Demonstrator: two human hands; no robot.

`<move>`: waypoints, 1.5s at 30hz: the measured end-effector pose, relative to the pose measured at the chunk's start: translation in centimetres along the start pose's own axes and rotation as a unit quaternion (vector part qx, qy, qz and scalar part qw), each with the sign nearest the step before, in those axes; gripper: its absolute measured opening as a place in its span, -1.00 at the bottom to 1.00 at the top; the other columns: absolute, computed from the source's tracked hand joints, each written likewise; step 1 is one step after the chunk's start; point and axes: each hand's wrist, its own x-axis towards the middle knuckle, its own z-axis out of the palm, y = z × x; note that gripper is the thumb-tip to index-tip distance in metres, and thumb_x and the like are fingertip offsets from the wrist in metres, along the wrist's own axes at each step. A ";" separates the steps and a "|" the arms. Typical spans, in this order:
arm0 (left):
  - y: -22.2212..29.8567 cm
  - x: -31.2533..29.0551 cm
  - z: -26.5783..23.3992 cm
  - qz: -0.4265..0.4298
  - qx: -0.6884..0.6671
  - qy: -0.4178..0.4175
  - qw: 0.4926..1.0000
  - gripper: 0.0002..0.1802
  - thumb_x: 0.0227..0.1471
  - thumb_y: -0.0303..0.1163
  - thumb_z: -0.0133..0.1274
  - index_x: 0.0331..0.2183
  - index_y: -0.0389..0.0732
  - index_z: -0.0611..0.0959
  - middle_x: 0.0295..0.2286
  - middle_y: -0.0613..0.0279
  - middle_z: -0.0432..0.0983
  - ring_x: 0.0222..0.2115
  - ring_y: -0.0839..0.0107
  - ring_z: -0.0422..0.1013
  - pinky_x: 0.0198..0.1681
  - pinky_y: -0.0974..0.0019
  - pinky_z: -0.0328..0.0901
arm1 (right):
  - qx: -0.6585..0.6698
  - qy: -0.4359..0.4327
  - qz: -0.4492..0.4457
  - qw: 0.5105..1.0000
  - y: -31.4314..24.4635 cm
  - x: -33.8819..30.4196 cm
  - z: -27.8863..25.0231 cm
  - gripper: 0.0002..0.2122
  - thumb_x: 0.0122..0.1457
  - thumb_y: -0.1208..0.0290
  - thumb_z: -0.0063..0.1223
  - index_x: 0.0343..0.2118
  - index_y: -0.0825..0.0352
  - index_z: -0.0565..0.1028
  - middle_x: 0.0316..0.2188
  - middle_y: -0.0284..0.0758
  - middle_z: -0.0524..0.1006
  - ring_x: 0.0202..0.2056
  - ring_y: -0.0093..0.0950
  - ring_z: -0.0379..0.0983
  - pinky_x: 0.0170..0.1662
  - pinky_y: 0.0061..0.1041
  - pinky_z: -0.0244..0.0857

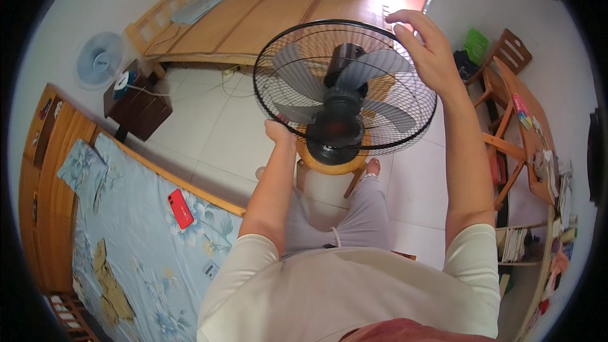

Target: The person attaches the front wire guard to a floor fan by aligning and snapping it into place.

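Note:
A black electric fan [342, 117] with grey blades and a round wire guard stands on a yellow wooden stool [326, 166] in front of me. At the guard's lower left edge is my left hand [279, 132], closed on the rim, with its fingers partly hidden by the fan. My right hand [427, 50] is at the upper right of the guard, its thumb and fingers apart and curved around the rim area. Whether its fingertips touch the wire cannot be made out.
A bed with a blue floral sheet [145, 259] lies to the left, with a red phone [180, 209] on it. Behind the fan is a wooden bed [266, 16]. A white fan [100, 61] and dark cabinet [140, 109] stand far left; a wooden desk [529, 114] is right.

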 end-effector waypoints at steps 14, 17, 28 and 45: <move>1.4 -3.2 1.6 -0.042 -0.068 0.016 0.997 -0.68 0.03 -0.27 -0.35 -0.50 -0.22 0.46 -0.51 0.22 0.40 -0.49 0.35 0.31 -0.40 0.27 0.25 | 0.054 -0.243 0.221 0.943 1.3 6.3 3.2 -0.70 0.03 0.14 0.11 -0.43 0.31 0.44 -0.42 -0.50 0.40 -0.30 -0.61 0.25 -0.16 -0.63 0.11; 0.8 -2.1 1.0 -0.031 -0.069 0.010 0.997 -0.67 0.03 -0.26 -0.35 -0.51 -0.24 0.45 -0.51 0.21 0.40 -0.49 0.34 0.32 -0.38 0.25 0.26 | 0.030 -0.266 0.204 0.942 0.9 6.8 3.3 -0.73 0.03 0.14 0.12 -0.54 0.23 0.37 -0.48 -0.53 0.35 -0.37 -0.66 0.20 -0.24 -0.66 0.09; -0.3 -0.6 0.4 -0.040 -0.078 0.002 0.996 -0.66 0.06 -0.21 -0.32 -0.49 -0.27 0.41 -0.49 0.21 0.38 -0.46 0.35 0.28 -0.30 0.29 0.21 | 0.083 -0.245 0.094 0.961 0.7 5.7 3.6 -0.79 0.07 0.31 0.08 -0.50 0.32 0.35 -0.58 -0.51 0.28 -0.53 -0.72 0.14 -0.48 -0.66 0.10; 0.3 -1.2 0.6 -0.041 -0.078 -0.010 0.996 -0.62 0.04 -0.20 -0.33 -0.41 -0.32 0.45 -0.42 0.16 0.42 -0.39 0.31 0.33 -0.28 0.29 0.25 | 0.050 -0.233 0.123 0.964 1.2 5.7 3.3 -0.76 0.07 0.32 0.06 -0.57 0.30 0.29 -0.61 -0.50 0.23 -0.54 -0.69 0.12 -0.51 -0.64 0.06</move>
